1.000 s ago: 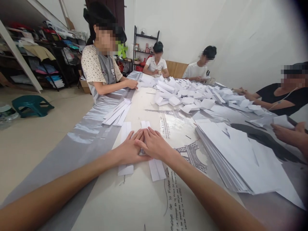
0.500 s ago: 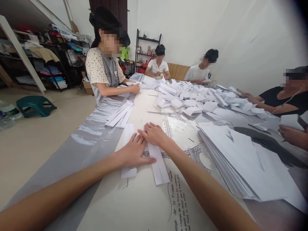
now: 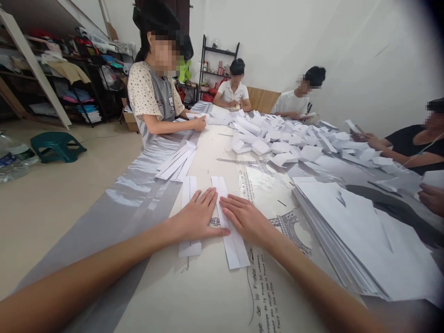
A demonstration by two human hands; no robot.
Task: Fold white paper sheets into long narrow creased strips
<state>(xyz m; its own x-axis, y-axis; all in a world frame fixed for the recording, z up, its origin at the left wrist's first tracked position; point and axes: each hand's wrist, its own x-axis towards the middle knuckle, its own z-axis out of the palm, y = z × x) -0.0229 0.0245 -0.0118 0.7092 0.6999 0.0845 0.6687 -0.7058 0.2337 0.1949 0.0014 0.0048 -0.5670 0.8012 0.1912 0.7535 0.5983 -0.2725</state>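
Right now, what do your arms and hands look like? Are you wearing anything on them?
Both are bare. The left arm and right arm show no sleeves as far as the picture reaches. The left hand and right hand have no gloves, and I see no watch, bracelet or ring. The fingers are slim; the nails are too small to make out.

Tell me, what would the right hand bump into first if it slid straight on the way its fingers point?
Most likely the left hand: the right hand lies flat on the long white folded paper strip, pointing at the left hand's nearby fingertips.
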